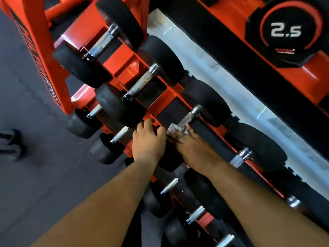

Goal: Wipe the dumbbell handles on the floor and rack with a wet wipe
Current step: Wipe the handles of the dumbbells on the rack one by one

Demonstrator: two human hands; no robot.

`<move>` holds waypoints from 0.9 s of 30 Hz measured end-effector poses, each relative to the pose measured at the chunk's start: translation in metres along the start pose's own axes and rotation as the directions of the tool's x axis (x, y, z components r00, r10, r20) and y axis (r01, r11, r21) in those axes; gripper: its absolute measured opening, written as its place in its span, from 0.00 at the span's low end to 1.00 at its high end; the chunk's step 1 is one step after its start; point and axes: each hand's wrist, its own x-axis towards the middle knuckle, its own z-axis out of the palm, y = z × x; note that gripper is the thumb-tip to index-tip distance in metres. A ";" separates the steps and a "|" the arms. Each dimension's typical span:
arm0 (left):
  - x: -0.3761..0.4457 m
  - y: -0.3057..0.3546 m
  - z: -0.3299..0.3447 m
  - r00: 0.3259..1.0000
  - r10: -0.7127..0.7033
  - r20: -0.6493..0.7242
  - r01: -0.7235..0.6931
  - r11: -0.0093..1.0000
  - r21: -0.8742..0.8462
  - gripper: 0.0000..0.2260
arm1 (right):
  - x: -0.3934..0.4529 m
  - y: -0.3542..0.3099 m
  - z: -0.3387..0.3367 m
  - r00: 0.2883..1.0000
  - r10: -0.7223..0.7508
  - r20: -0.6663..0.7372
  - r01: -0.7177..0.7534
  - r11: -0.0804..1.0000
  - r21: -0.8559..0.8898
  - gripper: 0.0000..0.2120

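A red rack (pixel 124 68) holds several black dumbbells with knurled chrome handles. My right hand (pixel 192 145) holds a white wet wipe (pixel 175 128) wrapped round the near end of the third dumbbell's handle (pixel 189 117) on the upper tier. My left hand (pixel 148 139) grips the near black head of that same dumbbell, fingers curled over its top edge. Two more handles (pixel 103 42) (pixel 141 82) lie bare to the upper left, and another handle (pixel 238 158) shows to the right of my right forearm.
A lower tier carries smaller dumbbells (pixel 121 134) under my arms. A black 2.5 weight (pixel 284 31) sits on a second red rack at top right. Dark rubber floor (pixel 26 104) spreads left, with a dark object (pixel 10 143) at the left edge.
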 end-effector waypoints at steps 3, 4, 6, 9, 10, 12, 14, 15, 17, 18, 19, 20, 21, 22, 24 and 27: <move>0.002 -0.019 -0.020 0.989 0.139 0.056 -0.144 0.985 0.096 0.21 | -0.016 0.010 -0.011 0.997 -0.072 0.016 0.070 0.993 0.095 0.28; 0.005 -0.022 -0.030 0.978 0.207 0.033 -0.210 0.964 0.164 0.19 | -0.013 0.012 -0.018 0.999 -0.044 -0.026 0.047 0.986 0.160 0.26; 0.014 -0.023 -0.051 0.919 0.391 -0.048 -0.367 0.894 0.258 0.15 | 0.004 0.012 -0.034 0.987 0.072 -0.143 -0.023 0.948 0.317 0.24; 0.040 -0.021 -0.084 0.806 0.538 -0.246 -0.469 0.835 0.288 0.15 | 0.055 0.002 -0.057 0.937 0.174 -0.303 -0.035 0.910 0.413 0.22; 0.050 -0.017 -0.094 0.797 0.508 -0.325 -0.426 0.856 0.293 0.14 | 0.073 -0.002 -0.061 0.922 0.191 -0.337 -0.031 0.903 0.429 0.22; 0.078 -0.008 -0.114 0.842 0.322 -0.432 -0.229 0.940 0.254 0.13 | 0.112 -0.004 -0.064 0.904 0.205 -0.376 -0.026 0.903 0.430 0.21; 0.117 -0.001 -0.126 0.918 0.085 -0.388 -0.042 0.992 0.119 0.15 | 0.147 -0.006 -0.063 0.908 0.192 -0.373 -0.048 0.931 0.363 0.21; 0.134 0.002 -0.130 0.954 -0.014 -0.301 0.028 0.999 0.042 0.18 | 0.160 -0.009 -0.062 0.929 0.175 -0.325 -0.075 0.951 0.300 0.22; 0.162 0.004 -0.131 0.988 -0.135 -0.074 0.131 0.990 -0.054 0.24 | 0.182 -0.014 -0.055 0.979 0.135 -0.151 -0.115 0.984 0.136 0.26; 0.168 0.005 -0.128 0.989 -0.146 -0.011 0.145 0.988 -0.055 0.23 | 0.188 -0.014 -0.049 0.989 0.128 -0.069 -0.125 0.991 0.055 0.28; 0.172 0.005 -0.125 0.989 -0.147 -0.002 0.147 0.988 -0.039 0.21 | 0.194 -0.014 -0.042 0.992 0.130 0.002 -0.130 0.991 -0.013 0.30; 0.171 0.005 -0.124 0.989 -0.147 -0.029 0.146 0.989 -0.027 0.20 | 0.198 -0.013 -0.040 0.990 0.129 0.053 -0.126 0.990 -0.068 0.31; 0.169 0.005 -0.123 0.986 -0.156 -0.061 0.154 0.987 -0.037 0.19 | 0.205 -0.012 -0.040 0.986 0.127 0.106 -0.114 0.986 -0.125 0.32; 0.166 0.007 -0.123 0.983 -0.161 -0.088 0.157 0.986 -0.052 0.19 | 0.211 -0.010 -0.045 0.979 0.118 0.166 -0.085 0.977 -0.195 0.31; 0.165 0.007 -0.123 0.982 -0.156 -0.104 0.151 0.987 -0.052 0.18 | 0.231 -0.012 -0.060 0.949 0.088 0.303 0.007 0.955 -0.298 0.29; 0.165 0.010 -0.123 0.983 -0.153 -0.101 0.151 0.988 -0.033 0.16 | 0.253 -0.016 -0.072 0.936 0.062 0.347 0.036 0.962 -0.271 0.23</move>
